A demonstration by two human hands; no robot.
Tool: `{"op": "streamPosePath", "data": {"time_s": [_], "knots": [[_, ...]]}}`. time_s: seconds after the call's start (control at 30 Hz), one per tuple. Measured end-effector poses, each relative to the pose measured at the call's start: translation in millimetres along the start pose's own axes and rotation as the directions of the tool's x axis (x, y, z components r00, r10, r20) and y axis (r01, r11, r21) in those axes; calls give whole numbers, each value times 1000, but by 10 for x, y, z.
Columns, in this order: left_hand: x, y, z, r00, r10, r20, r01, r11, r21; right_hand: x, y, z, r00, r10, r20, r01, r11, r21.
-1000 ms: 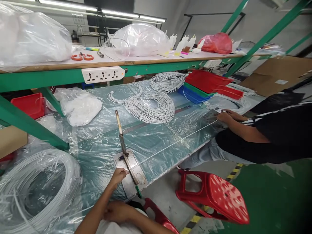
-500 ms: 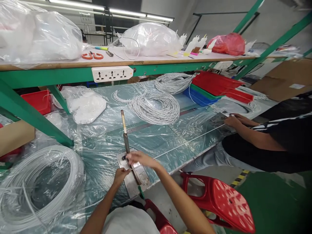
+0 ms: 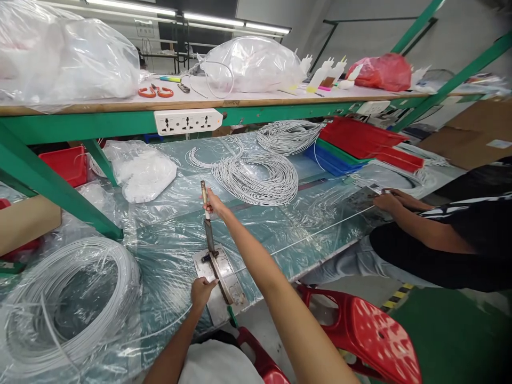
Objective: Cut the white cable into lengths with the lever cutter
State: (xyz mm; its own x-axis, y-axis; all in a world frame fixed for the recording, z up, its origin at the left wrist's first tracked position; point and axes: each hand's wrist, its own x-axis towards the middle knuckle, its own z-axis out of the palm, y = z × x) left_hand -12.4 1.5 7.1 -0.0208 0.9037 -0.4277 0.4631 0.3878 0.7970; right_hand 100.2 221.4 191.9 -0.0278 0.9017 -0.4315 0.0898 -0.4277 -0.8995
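Half a second earlier the right hand point(image 3: 213, 204) had been down at the base of the cutter point(image 3: 219, 277); it had since moved up the raised lever point(image 3: 207, 218) and closed around its upper end. On the near edge of the bench point(image 3: 168, 234) sat the cutter's metal plate, with the left hand point(image 3: 201, 292) pressed against its near side, fingers pinched on the white cord point(image 3: 304, 238). That cord ran taut from the plate across the plastic-covered bench to a co-worker's hand point(image 3: 386, 201) at the far right. A large wrapped coil point(image 3: 64, 304) lay to the left, loose cut lengths point(image 3: 256, 178) were heaped behind the lever, and stacked trays point(image 3: 352, 144) stood farther back. A red stool point(image 3: 372, 341) stood below the bench edge.
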Motion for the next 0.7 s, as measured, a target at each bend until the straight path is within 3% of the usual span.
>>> {"op": "streamPosePath", "data": {"time_s": [0.2, 0.37, 0.5, 0.57, 0.7], "knots": [[-23, 41, -5, 999, -31, -15, 32, 997, 75, -450, -78, -219, 990, 68, 123, -81, 991, 103], [-36, 74, -25, 999, -51, -19, 52, 993, 103, -1313, 28, -515, 964, 78, 253, -123, 978, 168], [-45, 84, -18, 998, -62, -21, 64, 993, 97, -2149, 373, -659, 948, 187, 256, -227, 965, 133], [-50, 86, -13, 998, -66, -21, 68, 993, 94, -2503, 620, -660, 948, 243, 205, -275, 950, 148], [-52, 88, -5, 996, -82, -21, 84, 992, 98, -2898, 1217, -545, 926, 373, 65, -378, 921, 95]]}}
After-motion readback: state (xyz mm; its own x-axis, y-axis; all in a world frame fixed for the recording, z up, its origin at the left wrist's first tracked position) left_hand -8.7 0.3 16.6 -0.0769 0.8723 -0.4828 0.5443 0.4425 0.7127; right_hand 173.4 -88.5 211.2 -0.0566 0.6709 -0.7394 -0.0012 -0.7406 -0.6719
